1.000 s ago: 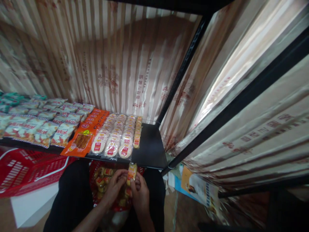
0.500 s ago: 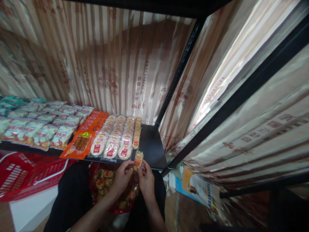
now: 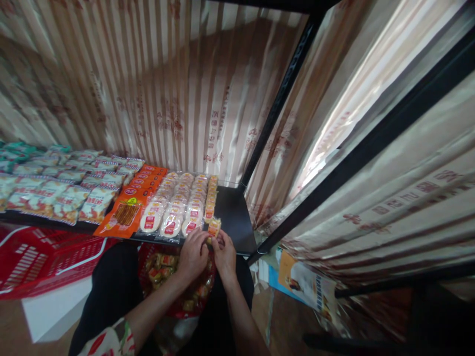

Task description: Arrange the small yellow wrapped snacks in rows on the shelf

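Note:
Both hands pinch a small orange-and-yellow snack packet [image 3: 214, 227] at the front edge of the black shelf [image 3: 232, 220]. My left hand [image 3: 193, 255] grips its lower left side, and my right hand [image 3: 224, 253] grips its lower right side. The packet stands at the near end of a narrow row of like packets [image 3: 211, 196]. To the left lie rows of round white cakes with red labels [image 3: 174, 212]. A red bag of small wrapped snacks [image 3: 166, 282] rests on my lap below the hands.
Orange packets [image 3: 131, 207] and several rows of pale snack bags [image 3: 55, 193] fill the shelf to the left. A red basket [image 3: 40, 259] sits at lower left on a white box. Striped curtains hang behind and right. A black shelf post [image 3: 278, 106] rises at the corner.
Both hands have lifted the small packet from over the lap bag up and forward onto the shelf's front edge, at the near end of the narrow row.

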`<state>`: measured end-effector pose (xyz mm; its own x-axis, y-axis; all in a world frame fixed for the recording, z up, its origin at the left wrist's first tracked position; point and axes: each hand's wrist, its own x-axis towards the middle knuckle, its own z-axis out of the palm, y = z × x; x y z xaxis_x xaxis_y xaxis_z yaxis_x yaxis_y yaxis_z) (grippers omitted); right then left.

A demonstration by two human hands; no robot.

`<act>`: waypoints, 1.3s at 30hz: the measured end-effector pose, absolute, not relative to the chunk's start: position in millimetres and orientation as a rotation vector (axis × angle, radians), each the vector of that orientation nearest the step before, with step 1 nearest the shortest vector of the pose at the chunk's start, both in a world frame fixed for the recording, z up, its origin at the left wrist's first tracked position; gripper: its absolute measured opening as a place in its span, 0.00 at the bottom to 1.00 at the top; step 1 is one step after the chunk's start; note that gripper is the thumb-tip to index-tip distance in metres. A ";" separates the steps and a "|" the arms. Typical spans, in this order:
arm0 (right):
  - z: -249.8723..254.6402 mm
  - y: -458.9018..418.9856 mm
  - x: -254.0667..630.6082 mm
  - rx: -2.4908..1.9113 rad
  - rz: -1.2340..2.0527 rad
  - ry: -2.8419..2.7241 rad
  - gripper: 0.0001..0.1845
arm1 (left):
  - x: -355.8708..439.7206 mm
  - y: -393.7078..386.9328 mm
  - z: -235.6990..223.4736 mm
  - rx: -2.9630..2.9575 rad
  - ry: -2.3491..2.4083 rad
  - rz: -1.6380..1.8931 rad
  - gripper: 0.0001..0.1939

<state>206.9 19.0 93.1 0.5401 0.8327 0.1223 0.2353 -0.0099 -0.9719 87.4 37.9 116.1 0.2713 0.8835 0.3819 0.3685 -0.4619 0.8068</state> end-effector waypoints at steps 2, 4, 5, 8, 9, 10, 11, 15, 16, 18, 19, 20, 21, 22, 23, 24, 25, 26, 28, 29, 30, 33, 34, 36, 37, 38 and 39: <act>92.8 22.6 208.8 -1.565 0.579 -0.961 0.19 | 87.8 40.8 109.8 2.083 1.116 1.172 0.20; 93.1 26.5 210.6 -1.583 0.558 -0.975 0.18 | 88.4 43.4 104.9 2.234 1.118 1.182 0.21; 93.4 28.7 211.4 -1.596 0.551 -0.983 0.18 | 88.8 44.5 103.2 2.306 1.127 1.177 0.21; 94.1 35.2 213.1 -1.641 0.538 -1.009 0.18 | 89.7 47.2 100.8 2.444 1.160 1.151 0.22; 94.1 37.2 213.4 -1.648 0.539 -1.020 0.18 | 89.9 48.0 100.6 2.469 1.171 1.144 0.22; 93.9 38.9 213.7 -1.652 0.543 -1.030 0.18 | 89.9 48.7 100.7 2.489 1.181 1.134 0.23; 93.6 40.3 213.9 -1.655 0.548 -1.038 0.18 | 89.9 49.5 101.0 2.505 1.189 1.122 0.23; 92.0 44.2 215.4 -1.673 0.566 -1.054 0.18 | 89.8 52.9 103.8 2.542 1.185 1.050 0.23; 92.1 45.0 215.8 -1.678 0.567 -1.058 0.19 | 90.1 53.9 104.6 2.544 1.182 1.036 0.23; 93.1 46.9 216.9 -1.680 0.565 -1.068 0.19 | 91.3 55.9 106.1 2.545 1.190 1.017 0.23; 93.9 47.8 217.5 -1.680 0.562 -1.075 0.19 | 92.0 56.7 106.8 2.547 1.197 1.009 0.24; 94.7 48.8 218.1 -1.680 0.555 -1.079 0.20 | 92.7 57.3 107.6 2.551 1.204 1.001 0.24; 95.6 49.7 218.7 -1.682 0.546 -1.082 0.20 | 93.3 57.8 108.4 2.556 1.209 0.992 0.24; 96.2 50.5 219.3 -1.684 0.539 -1.085 0.20 | 93.9 58.1 109.3 2.560 1.212 0.981 0.24; 96.6 51.2 219.9 -1.686 0.534 -1.089 0.20 | 94.3 58.2 110.3 2.564 1.214 0.966 0.24; 96.7 51.7 220.4 -1.689 0.530 -1.091 0.20 | 94.6 58.3 111.5 2.566 1.214 0.948 0.24; 96.6 52.1 220.9 -1.692 0.530 -1.093 0.20 | 94.7 58.3 112.6 2.567 1.215 0.929 0.24; 96.2 52.5 221.2 -1.695 0.534 -1.095 0.20 | 94.8 58.3 113.8 2.566 1.216 0.910 0.24; 95.5 53.1 221.4 -1.704 0.540 -1.093 0.20 | 94.7 58.4 115.6 2.562 1.223 0.873 0.25; 95.2 53.6 221.3 -1.708 0.541 -1.091 0.21 | 94.5 58.6 116.1 2.559 1.228 0.856 0.25; 95.1 54.1 221.1 -1.710 0.542 -1.091 0.21 | 94.3 58.8 116.4 2.558 1.233 0.841 0.25; 95.5 56.4 220.1 -1.710 0.542 -1.102 0.20 | 93.1 59.8 115.9 2.573 1.247 0.789 0.26; 95.5 57.5 219.9 -1.715 0.537 -1.101 0.20 | 92.5 60.1 115.4 2.582 1.244 0.773 0.26; 94.8 60.1 220.0 -1.720 0.530 -1.097 0.20 | 91.3 60.9 113.9 2.596 1.229 0.749 0.26; 94.0 61.5 220.3 -1.716 0.530 -1.096 0.20 | 90.7 61.3 113.0 2.601 1.221 0.741 0.26; 92.8 63.0 220.6 -1.711 0.530 -1.096 0.21 | 90.2 61.8 112.0 2.603 1.217 0.735 0.27; 91.4 64.4 221.0 -1.703 0.532 -1.097 0.21 | 89.8 62.5 111.0 2.605 1.216 0.730 0.27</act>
<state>221.0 64.4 91.4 0.4918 0.8587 0.1440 0.4192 -0.0886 -0.9035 89.8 62.5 111.0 0.5462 0.7576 0.3574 0.6718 -0.6510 0.3535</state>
